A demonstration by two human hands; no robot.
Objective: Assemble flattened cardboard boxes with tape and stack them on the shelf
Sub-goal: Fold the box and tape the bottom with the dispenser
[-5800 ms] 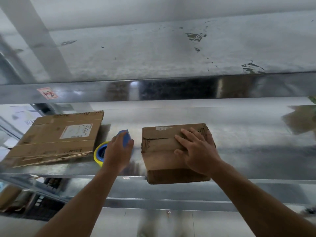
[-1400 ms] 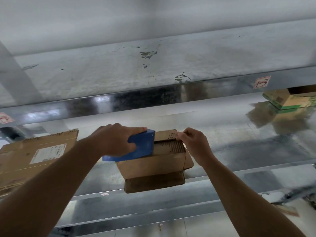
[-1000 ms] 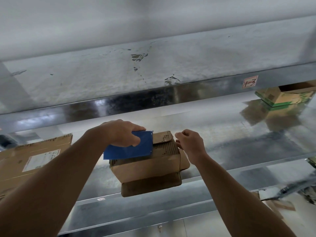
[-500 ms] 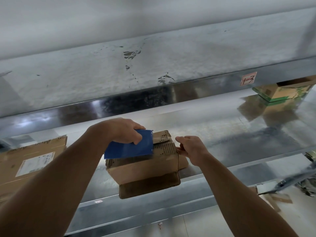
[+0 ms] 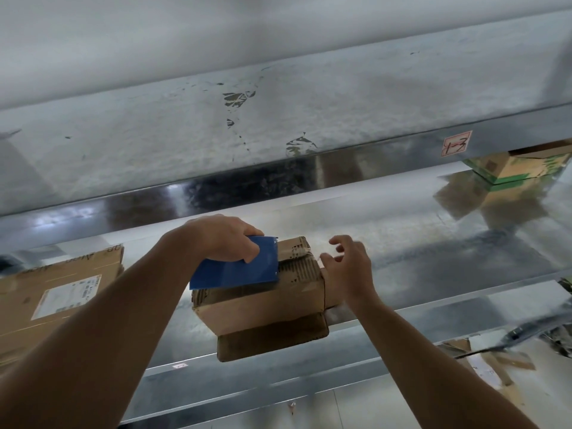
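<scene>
Cardboard box (image 5: 263,308): lower centre of the frame, resting on the metal shelf (image 5: 418,243), with the near end jutting past the front lip.
Left hand (image 5: 221,236): fingers (image 5: 251,253) clenched round the blue tape dispenser (image 5: 238,270), which is pressed onto the left part of the box's top.
Right hand (image 5: 348,274): released, fingers spread and blurred, grasping nothing; just beside the box's right end, perhaps touching it at the heel, cannot tell.
Weight: probably light, judged empty; apt to slide on the glossy steel under the dispenser's pull.
Stiffness: corrugated and worn, torn down to bare fluting on top; likely to give at the walls under a hard squeeze, firmer at corners and folds.
Surface: dry matte paper, probably easy for bare skin to grip.
Fragility: little to break, but prone to further ripping at the ragged flap if tugged.
Where to hold: flat palm against the right end, or a span across both long sides near the corners; not by the torn flap, not over the seam awaiting tape.
Flattened cardboard (image 5: 55,292): left edge of the frame, same shelf, well apart from the box.
Green-printed box (image 5: 520,168): upper right, far along the shelf.
</scene>
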